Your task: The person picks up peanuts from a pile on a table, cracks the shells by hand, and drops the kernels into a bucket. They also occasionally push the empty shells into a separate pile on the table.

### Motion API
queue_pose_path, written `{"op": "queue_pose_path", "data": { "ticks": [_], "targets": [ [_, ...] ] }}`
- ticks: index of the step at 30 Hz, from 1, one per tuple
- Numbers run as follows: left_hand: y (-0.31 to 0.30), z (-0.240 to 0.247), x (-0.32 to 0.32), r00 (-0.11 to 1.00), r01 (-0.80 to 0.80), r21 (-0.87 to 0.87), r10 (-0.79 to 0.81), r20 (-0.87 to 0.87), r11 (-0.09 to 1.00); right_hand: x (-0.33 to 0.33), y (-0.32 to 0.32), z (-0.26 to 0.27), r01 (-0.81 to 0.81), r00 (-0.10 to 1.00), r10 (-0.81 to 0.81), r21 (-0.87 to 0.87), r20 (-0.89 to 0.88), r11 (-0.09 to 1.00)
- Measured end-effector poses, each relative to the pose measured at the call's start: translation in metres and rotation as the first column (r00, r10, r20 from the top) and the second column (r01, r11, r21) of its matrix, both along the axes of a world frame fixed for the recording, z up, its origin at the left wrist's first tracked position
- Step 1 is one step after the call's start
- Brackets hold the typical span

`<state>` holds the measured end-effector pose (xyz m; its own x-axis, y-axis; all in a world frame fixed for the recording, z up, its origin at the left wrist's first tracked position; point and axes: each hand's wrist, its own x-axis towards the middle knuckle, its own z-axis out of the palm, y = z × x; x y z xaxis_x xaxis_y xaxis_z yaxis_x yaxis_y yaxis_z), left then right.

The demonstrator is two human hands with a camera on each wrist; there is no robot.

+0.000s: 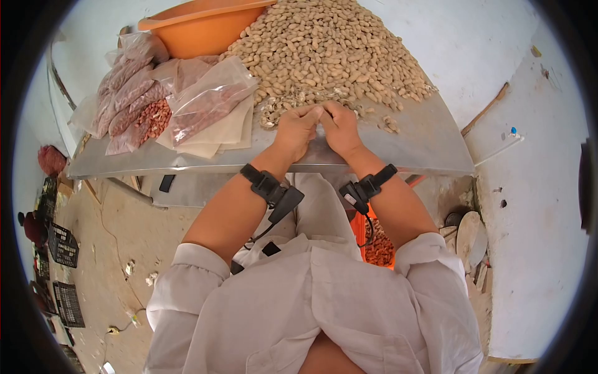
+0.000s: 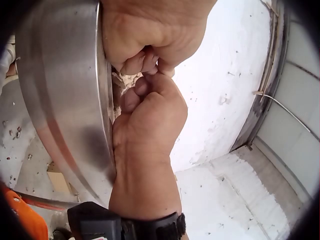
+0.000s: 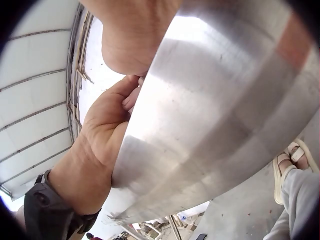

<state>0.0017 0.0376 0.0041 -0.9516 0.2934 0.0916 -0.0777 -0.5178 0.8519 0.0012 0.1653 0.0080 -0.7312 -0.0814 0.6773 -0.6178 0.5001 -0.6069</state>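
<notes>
Both hands meet at the front of a metal table (image 1: pixel 416 140), just before a heap of unshelled peanuts (image 1: pixel 330 50). My left hand (image 1: pixel 296 132) has curled fingers, its thumb and fingertips touching those of my right hand (image 1: pixel 341 128). Between them they pinch a peanut that the fingers hide almost wholly. Broken peanut shells (image 1: pixel 274 111) lie right beyond the knuckles. In the left wrist view the right hand (image 2: pixel 152 112) shows bent fingers against the left. Seen from the right wrist, the left hand (image 3: pixel 102 125) is curled at the table's rim.
An orange basin (image 1: pixel 199 28) stands at the back left. Clear bags of shelled peanuts (image 1: pixel 134 93) lie left of the hands, one bag (image 1: pixel 212 103) on flat empty bags (image 1: pixel 240 134). Below the table is an orange container of reddish peanuts (image 1: pixel 379 246). Black crates (image 1: pixel 67 304) stand on the floor.
</notes>
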Motion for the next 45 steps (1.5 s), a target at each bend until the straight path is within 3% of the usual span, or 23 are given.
{"op": "queue_pose_path", "data": {
  "ticks": [4,7,9,21,25,31,37,43,45],
  "targets": [
    [0.002,0.002,0.003,1.000,-0.021,0.098,0.020,0.009,0.995,-0.002,-0.002,-0.003,-0.123,0.986,0.147,-0.248,0.079,0.961],
    [-0.003,-0.001,0.001,1.000,0.022,0.146,-0.022,0.000,0.989,0.000,0.004,0.002,-0.266,0.919,0.361,-0.425,0.161,0.865],
    [-0.005,0.000,0.001,0.997,0.075,0.142,-0.070,-0.041,0.987,0.002,0.004,0.004,-0.273,0.923,0.355,-0.399,0.148,0.875],
    [0.000,0.007,0.009,0.990,-0.087,0.040,0.090,-0.106,0.995,0.002,0.002,0.000,-0.205,0.962,0.248,-0.299,0.116,0.932],
    [0.000,0.005,0.008,0.994,-0.061,0.096,0.069,-0.081,0.994,0.002,0.005,0.001,-0.203,0.968,0.234,-0.259,0.094,0.944],
    [-0.003,0.006,0.010,0.996,0.003,0.150,0.010,-0.087,0.989,0.007,0.002,0.004,-0.210,0.963,0.253,-0.326,0.094,0.922],
    [-0.003,0.004,0.006,0.994,-0.008,0.082,0.017,-0.108,0.997,0.003,0.005,0.006,-0.284,0.865,0.431,-0.458,0.256,0.842],
    [0.001,0.007,0.009,0.991,-0.086,0.019,0.088,-0.104,0.996,0.004,0.004,0.002,-0.273,0.889,0.370,-0.334,0.270,0.902],
    [0.002,0.006,0.009,0.990,-0.123,0.010,0.123,-0.074,0.992,0.000,0.001,-0.004,-0.242,0.955,0.270,-0.205,0.121,0.948]
  ]
}}
